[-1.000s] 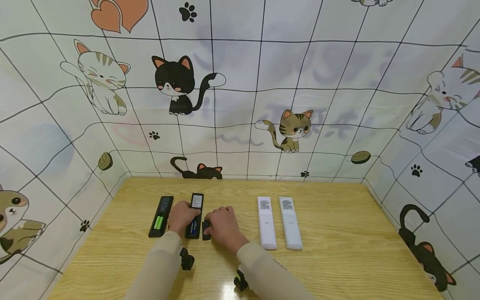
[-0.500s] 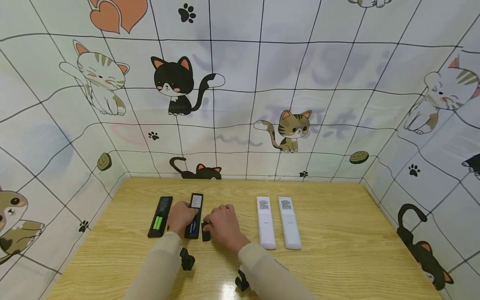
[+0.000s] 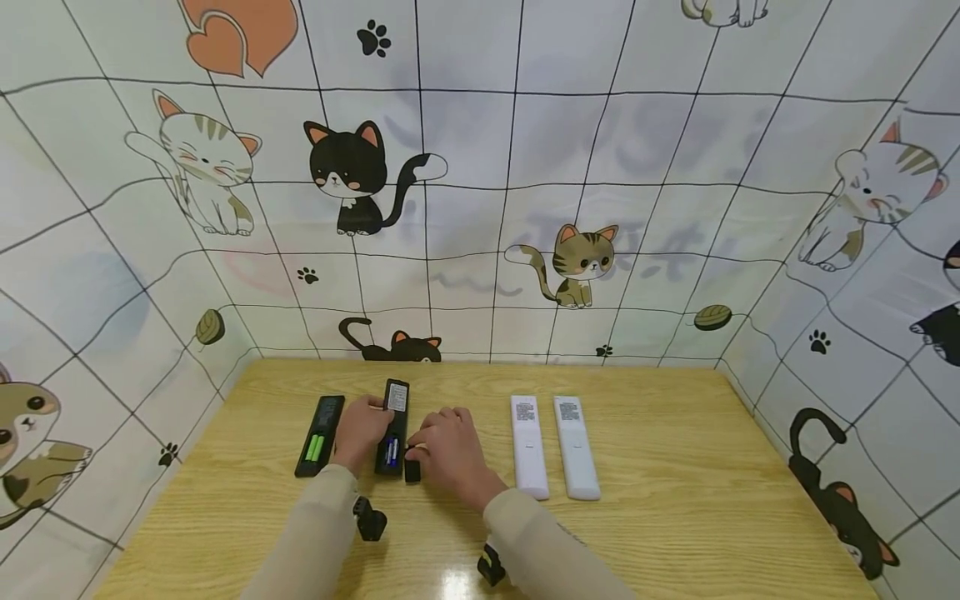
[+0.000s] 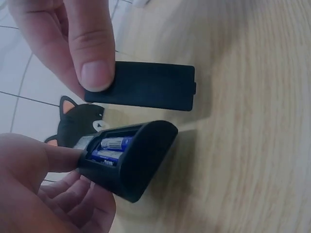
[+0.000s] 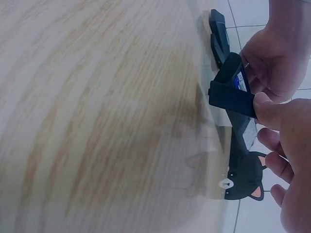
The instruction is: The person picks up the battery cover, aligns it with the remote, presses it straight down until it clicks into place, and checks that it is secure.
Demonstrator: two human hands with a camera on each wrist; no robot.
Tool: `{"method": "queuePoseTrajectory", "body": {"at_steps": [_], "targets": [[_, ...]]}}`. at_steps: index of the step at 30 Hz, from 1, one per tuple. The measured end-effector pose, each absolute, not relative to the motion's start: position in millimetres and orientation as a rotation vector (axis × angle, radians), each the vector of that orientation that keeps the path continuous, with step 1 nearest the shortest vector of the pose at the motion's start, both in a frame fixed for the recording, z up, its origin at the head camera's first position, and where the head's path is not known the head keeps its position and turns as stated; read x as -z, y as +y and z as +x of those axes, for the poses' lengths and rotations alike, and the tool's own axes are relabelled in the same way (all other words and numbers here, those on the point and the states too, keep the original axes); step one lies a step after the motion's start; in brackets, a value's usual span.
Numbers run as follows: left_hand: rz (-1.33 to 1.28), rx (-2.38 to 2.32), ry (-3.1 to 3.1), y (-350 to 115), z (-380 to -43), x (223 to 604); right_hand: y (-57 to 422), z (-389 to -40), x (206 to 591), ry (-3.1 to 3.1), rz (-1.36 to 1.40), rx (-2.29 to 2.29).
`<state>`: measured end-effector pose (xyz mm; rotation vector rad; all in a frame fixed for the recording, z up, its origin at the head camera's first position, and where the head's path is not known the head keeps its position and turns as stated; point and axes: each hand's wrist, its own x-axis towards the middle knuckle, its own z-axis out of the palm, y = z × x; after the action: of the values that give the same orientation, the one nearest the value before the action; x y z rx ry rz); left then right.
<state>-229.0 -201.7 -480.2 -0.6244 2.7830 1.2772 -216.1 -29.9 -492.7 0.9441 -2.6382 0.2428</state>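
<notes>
My left hand point(image 3: 362, 433) grips a black remote control point(image 3: 397, 400) whose battery bay is open, with two blue batteries point(image 4: 111, 150) lying side by side in it. In the left wrist view this remote is tilted, its rounded end toward the camera. My right hand point(image 3: 448, 450) pinches a flat black battery cover point(image 4: 150, 86) at one end between thumb and finger. The cover is held beside the remote, apart from it in the left wrist view, and a small tab shows on its free end.
Left of my hands lies another black remote point(image 3: 320, 436) with green batteries in its open bay. Two white remotes point(image 3: 529, 447) lie face down to the right on the wooden table point(image 3: 660, 483). A cat-print cloth point(image 3: 480, 208) rises behind the table.
My left hand has turned and shifted the black remote slightly, so its blue batteries show more. The right hand still holds the cover close beside it. The head view has shifted a little.
</notes>
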Motion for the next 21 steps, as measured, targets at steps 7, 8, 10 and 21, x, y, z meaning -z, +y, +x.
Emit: {"method": "queuePoseTrajectory", "body": {"at_steps": [7,8,10,21], "targets": [[-0.554,-1.389,2.793,-196,-229,471,-20,-215,483,-2.629,0.931,-0.253],[-0.54,-1.406,2.796,-196,-229,470,-19,-215,482,-2.635,0.928,-0.253],[-0.515,-1.444,2.794,-194,-229,470,-16,-215,481,-2.644,0.925,-0.254],[-0.424,-1.599,2.729,-181,-230,476,-1,-212,475,-2.691,0.881,-0.197]]}}
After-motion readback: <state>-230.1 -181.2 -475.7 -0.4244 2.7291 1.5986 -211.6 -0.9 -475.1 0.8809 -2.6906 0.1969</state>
